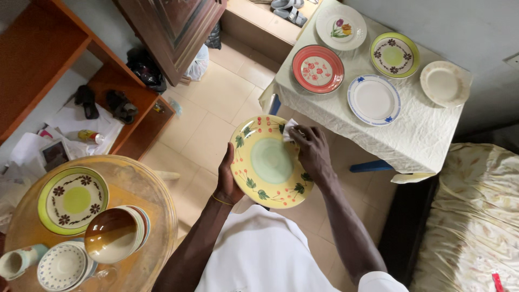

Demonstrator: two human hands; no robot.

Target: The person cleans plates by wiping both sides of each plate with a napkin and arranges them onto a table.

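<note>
At the centre of the frame the left hand [227, 178] is supporting a yellow plate [270, 161] with a green centre and a red-and-green floral border; its thumb is lying over the plate's left rim, and the other fingers are hidden behind the plate, so their state cannot be told. The right hand [311, 148] is resting on the plate's upper right rim, its fingers pressed together and pinching a small white cloth [289, 130] against the surface.

At lower left a round glass-topped table [157, 216] is carrying a green-rimmed plate [73, 199], a stack of bowls [114, 233], a dotted bowl [62, 265] and a pale cup [16, 262].

At upper right a table under a cream cloth [416, 135] is holding 5 plates: a red one [318, 68], a blue-trimmed white one [373, 99], a tulip-painted one [341, 27], a green-rimmed one [394, 54] and a plain cream one [444, 83].
</note>
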